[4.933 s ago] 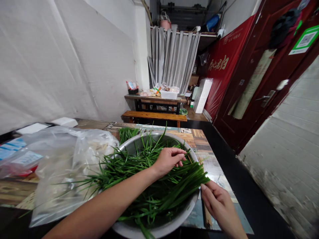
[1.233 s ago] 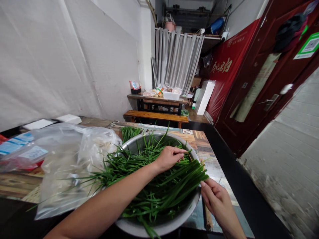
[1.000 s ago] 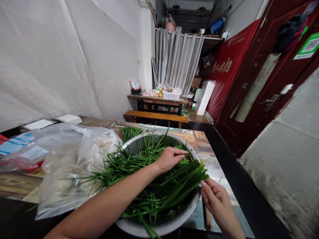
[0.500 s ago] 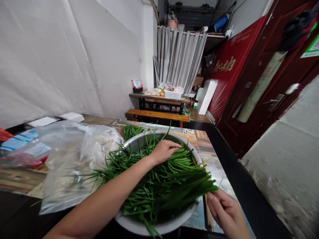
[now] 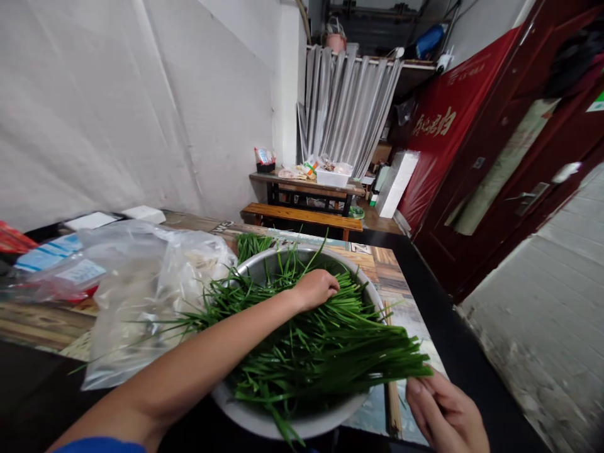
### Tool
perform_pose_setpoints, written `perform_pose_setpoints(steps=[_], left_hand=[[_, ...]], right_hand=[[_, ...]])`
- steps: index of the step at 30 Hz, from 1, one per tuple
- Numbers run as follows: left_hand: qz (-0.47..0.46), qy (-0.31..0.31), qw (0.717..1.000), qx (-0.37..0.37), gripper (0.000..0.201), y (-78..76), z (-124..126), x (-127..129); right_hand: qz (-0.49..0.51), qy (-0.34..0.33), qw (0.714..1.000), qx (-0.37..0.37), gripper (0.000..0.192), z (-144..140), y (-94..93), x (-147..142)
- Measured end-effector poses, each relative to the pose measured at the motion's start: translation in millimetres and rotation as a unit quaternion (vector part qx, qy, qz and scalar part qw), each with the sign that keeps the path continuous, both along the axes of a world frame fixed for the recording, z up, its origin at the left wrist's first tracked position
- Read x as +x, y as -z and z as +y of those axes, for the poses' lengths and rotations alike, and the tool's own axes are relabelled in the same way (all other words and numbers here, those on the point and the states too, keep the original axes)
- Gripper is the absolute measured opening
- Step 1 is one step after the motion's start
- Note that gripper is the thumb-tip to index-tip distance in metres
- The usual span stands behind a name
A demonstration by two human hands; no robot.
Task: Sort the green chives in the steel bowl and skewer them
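A wide metal basin (image 5: 302, 428) heaped with long green garlic chives (image 5: 292, 352) stands on the table in front of me. My left hand (image 5: 317, 289) reaches across the basin, its fingers curled down and closed on stalks on the far right of the heap. The fingertips are partly hidden. At the lower right, my right hand (image 5: 448, 406) is closed, thumb against fingers, at the end of a flat bundle of chives that sticks out over the basin's rim. Thin wooden sticks (image 5: 392, 402) lie beside the basin, just left of my right hand.
Clear plastic bags (image 5: 160, 277) lie left of the basin. More chives (image 5: 252, 245) lie behind it on the wood-patterned table (image 5: 377, 258). Farther back are a wooden bench (image 5: 302, 217) and a table with a white tub (image 5: 334, 176). A red door (image 5: 514, 170) is at right.
My left hand's fingers, stretched out before, have curled down into the chives. My right hand and the bundle's end have shifted slightly right and down. The whole view has moved a little.
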State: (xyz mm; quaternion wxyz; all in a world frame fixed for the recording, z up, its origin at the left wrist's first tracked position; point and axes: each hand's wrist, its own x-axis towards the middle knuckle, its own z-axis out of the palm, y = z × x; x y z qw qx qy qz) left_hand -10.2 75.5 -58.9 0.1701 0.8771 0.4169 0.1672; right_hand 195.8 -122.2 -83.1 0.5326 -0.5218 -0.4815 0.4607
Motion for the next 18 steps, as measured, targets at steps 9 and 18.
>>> perform_pose_setpoints(steps=[9,18], left_hand=[[0.012,-0.058,0.998,-0.019,0.015,13.1,13,20],[-0.144,-0.100,0.984,0.003,0.021,-7.9,3,-2]], right_hand=[[0.048,-0.025,0.998,-0.011,0.026,12,-5.4,-4],[0.012,-0.027,0.999,0.016,0.028,29,-13.0,-9]])
